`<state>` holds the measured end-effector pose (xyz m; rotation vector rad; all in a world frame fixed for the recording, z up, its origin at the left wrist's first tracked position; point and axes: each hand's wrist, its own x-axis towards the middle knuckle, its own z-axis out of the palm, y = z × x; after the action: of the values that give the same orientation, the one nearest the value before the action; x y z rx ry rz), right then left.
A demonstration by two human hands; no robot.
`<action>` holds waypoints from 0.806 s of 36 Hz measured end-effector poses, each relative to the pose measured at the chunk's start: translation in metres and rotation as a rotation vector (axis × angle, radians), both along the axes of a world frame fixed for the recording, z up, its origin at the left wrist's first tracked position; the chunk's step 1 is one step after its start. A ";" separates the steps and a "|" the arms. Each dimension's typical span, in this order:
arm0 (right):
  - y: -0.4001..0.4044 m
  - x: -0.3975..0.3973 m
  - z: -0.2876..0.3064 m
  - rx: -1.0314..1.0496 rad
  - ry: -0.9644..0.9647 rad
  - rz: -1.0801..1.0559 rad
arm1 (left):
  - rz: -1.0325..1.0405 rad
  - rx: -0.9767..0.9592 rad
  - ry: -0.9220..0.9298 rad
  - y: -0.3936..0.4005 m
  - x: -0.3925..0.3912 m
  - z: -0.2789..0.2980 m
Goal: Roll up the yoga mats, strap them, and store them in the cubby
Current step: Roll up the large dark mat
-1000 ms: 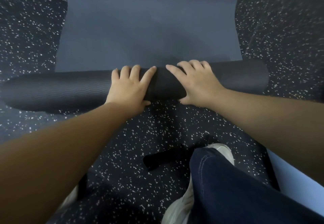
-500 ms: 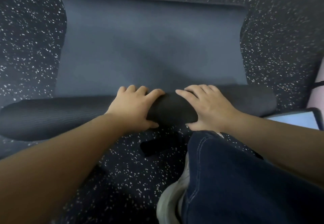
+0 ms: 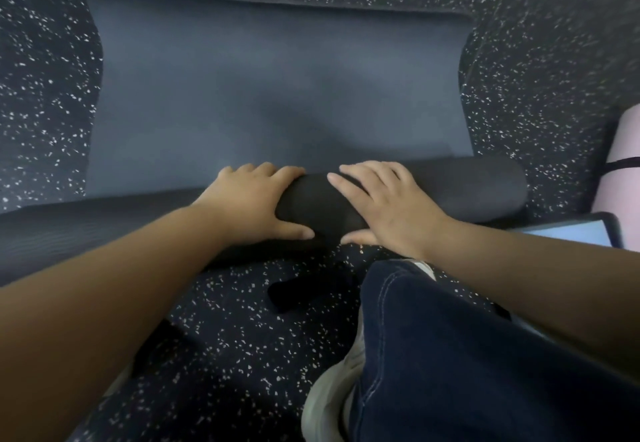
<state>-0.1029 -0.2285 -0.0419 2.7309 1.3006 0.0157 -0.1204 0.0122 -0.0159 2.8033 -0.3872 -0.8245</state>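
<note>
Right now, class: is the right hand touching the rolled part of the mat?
Touching. The head view shows the right hand spread across the mat roll, thumb tucked against its near side.

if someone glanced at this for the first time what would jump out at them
First the two hands, left hand and right hand, pressed side by side on the rolled part of a dark yoga mat at centre, its flat remainder stretching away over the speckled floor. Then the pale pink rolled mat with a black strap at the right edge, and a black strap lying on the floor by the person's knee.
</note>
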 end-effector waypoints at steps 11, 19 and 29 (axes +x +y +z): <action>0.012 0.041 0.004 -0.014 0.117 -0.061 | 0.021 -0.098 -0.222 -0.003 0.001 0.003; 0.015 0.045 0.008 -0.055 0.182 -0.149 | 0.053 -0.166 -0.394 -0.011 -0.009 -0.008; 0.020 0.048 0.016 -0.057 0.231 -0.261 | -0.012 0.150 -0.206 -0.018 0.002 -0.009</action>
<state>-0.0550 -0.2084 -0.0256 2.8959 0.9608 -0.3638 -0.1183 -0.0062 -0.0247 3.0404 -0.3890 -0.5908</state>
